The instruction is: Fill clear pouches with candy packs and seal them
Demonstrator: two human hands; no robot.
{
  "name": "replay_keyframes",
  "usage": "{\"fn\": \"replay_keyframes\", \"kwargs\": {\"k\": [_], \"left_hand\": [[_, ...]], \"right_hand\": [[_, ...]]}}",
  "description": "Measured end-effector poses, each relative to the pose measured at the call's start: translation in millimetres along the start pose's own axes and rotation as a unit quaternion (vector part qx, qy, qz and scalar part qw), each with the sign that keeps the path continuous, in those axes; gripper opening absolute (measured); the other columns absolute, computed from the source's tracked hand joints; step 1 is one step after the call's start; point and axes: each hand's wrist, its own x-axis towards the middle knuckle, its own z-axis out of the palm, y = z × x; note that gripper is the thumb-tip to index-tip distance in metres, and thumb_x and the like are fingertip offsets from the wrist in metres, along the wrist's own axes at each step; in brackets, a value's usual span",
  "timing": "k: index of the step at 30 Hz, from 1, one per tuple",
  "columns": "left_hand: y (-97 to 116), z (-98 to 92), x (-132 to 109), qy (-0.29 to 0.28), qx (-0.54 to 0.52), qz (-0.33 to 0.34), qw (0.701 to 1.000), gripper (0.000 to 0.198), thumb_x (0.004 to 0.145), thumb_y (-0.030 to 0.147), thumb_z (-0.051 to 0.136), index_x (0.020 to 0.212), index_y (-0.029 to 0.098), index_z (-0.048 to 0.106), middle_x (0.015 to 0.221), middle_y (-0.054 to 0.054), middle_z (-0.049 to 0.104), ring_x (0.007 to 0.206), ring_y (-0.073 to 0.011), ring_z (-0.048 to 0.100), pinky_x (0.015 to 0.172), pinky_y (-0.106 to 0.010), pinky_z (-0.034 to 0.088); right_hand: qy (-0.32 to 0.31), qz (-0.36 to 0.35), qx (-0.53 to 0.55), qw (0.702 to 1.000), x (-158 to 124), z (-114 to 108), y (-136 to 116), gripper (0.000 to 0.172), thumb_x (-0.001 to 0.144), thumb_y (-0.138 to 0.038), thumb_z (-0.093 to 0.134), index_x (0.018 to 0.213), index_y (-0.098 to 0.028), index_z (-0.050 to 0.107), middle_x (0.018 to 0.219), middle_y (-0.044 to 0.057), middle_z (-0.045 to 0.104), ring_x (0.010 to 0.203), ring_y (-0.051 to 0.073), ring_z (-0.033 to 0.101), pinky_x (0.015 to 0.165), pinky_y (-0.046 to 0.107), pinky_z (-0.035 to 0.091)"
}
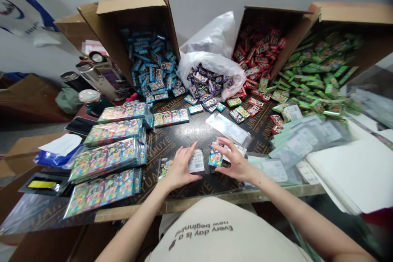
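Note:
My left hand [181, 168] lies across a clear plastic pack [166, 166] on the dark board, thumb at its near edge and fingers at its far edge. Green printed boxes show at the pack's left end, and a white barcode label [198, 161] shows beside my fingers. My right hand [235, 161] holds a small blue printed box [215, 156] between thumb and fingers, just right of that pack. Part of a pale card or sleeve is visible under my right fingers. A stack of clear sleeves [229, 128] lies beyond my right hand.
Finished-looking packs [104, 159] stand stacked at left. Cartons hold blue boxes [153, 65], red boxes [260, 53] and green boxes [319, 77]; a plastic bag holds purple ones [208, 80]. Loose boxes [239, 114] lie in front. Clear sleeves [294, 139] and white sheets [353, 168] lie right.

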Motion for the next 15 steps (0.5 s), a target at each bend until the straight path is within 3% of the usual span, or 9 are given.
{"fn": "replay_keyframes", "kwargs": {"k": [5,9,12,15], "left_hand": [[6.8,-2.1,2.8,0.018,-0.015,0.013,1.000,0.108,0.057,0.034,0.072,0.139,0.022,0.004,0.133,-0.012,0.038,0.120,-0.0281,0.039,0.106,-0.051,0.016],[9.7,-0.7,2.9,-0.010,-0.032,0.026,0.999,0.106,0.057,0.031,0.072,0.139,0.023,0.005,0.137,-0.012,0.034,0.124,-0.0298,0.033,0.105,-0.050,0.020],[8.6,-0.5,3.8,-0.006,-0.057,0.005,0.998,0.104,0.058,0.031,0.072,0.139,0.026,0.006,0.135,-0.012,0.035,0.123,-0.0304,0.034,0.102,-0.049,0.027],[5.0,-1.6,6.1,0.017,-0.079,-0.025,0.996,0.106,0.059,0.031,0.072,0.139,0.026,0.003,0.127,-0.011,0.041,0.116,-0.0278,0.041,0.097,-0.045,0.033]], "right_hand": [[-0.055,-0.022,0.050,0.997,7.0,-0.7,-7.6,0.076,0.065,-0.026,0.068,0.131,-0.026,0.031,0.133,0.011,0.028,0.124,0.027,0.032,0.101,0.044,0.031],[-0.078,-0.043,0.072,0.993,15.7,-1.4,-5.0,0.077,0.065,-0.032,0.068,0.131,-0.022,0.031,0.132,0.012,0.032,0.125,0.027,0.031,0.102,0.042,0.029],[-0.053,-0.041,0.028,0.997,16.5,4.8,-0.6,0.080,0.063,-0.043,0.069,0.131,-0.023,0.032,0.134,0.013,0.034,0.125,0.028,0.032,0.102,0.045,0.025],[-0.010,-0.017,-0.009,1.000,13.9,13.9,-1.8,0.087,0.063,-0.051,0.068,0.134,-0.023,0.026,0.121,0.013,0.051,0.115,0.027,0.045,0.103,0.049,0.016]]}}
